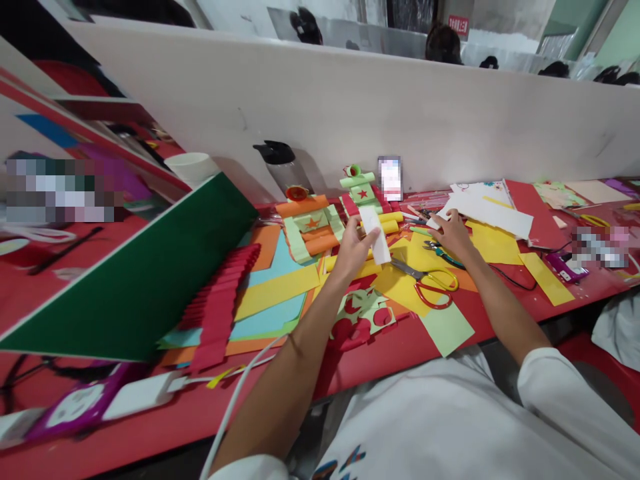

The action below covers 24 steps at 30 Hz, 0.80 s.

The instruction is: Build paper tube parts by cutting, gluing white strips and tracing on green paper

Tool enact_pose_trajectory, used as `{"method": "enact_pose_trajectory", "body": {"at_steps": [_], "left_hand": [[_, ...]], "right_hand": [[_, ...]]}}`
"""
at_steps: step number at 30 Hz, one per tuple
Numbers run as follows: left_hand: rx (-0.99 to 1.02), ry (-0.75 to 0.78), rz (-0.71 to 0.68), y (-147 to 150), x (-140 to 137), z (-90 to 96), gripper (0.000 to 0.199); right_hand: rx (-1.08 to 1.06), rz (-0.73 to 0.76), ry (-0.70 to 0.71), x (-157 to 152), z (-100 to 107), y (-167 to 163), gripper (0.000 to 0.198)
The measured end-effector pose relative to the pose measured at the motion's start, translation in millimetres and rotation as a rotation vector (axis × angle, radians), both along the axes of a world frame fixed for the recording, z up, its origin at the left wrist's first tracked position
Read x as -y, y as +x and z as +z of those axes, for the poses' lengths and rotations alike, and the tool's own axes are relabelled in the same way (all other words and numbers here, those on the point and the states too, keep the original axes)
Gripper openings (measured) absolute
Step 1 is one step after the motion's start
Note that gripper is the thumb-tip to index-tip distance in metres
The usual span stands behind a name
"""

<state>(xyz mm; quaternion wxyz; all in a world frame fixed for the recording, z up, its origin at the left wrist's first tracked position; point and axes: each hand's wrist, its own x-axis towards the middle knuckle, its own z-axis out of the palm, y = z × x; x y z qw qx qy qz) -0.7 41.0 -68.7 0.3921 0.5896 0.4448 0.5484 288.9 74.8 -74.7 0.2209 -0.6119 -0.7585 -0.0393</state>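
My left hand (356,248) is closed on a white paper strip (376,237), the thumb lying across its face. My right hand (453,235) has its fingers curled at a small white paper piece (441,215), which shows between thumb and fingers. Just below that hand lie green-handled pliers (441,253). Scissors with yellow and red handles (431,283) rest on yellow paper (407,267), blades pointing toward my left hand. Rolled yellow paper tubes (390,223) lie behind the strip. Green and red paper cut-outs (363,313) are near the table's front edge.
Paper models, one orange and green (313,227), one green and red (363,193), stand at the back beside a phone (391,177) and a bottle (285,167). A green board (135,273) leans on the left. A white cable (235,407) crosses the table's front edge (260,407).
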Motion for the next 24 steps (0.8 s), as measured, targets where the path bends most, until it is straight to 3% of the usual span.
{"method": "enact_pose_trajectory", "body": {"at_steps": [7,16,21,24], "left_hand": [[0.041,0.001,0.016,0.8,2.7,4.4,0.045],[0.030,-0.009,-0.005,2.5,3.3,3.0,0.046],[0.033,0.006,-0.006,2.6,1.9,-1.0,0.045],[0.003,0.014,-0.015,1.3,1.7,-1.3,0.044]], "right_hand": [[0.060,0.002,-0.100,-9.2,3.3,-10.5,0.044],[-0.259,0.109,0.132,-5.4,16.2,-7.1,0.061],[-0.139,0.266,-0.017,-1.8,16.9,-4.4,0.071],[-0.099,0.242,-0.026,-5.1,19.8,8.4,0.065]]}}
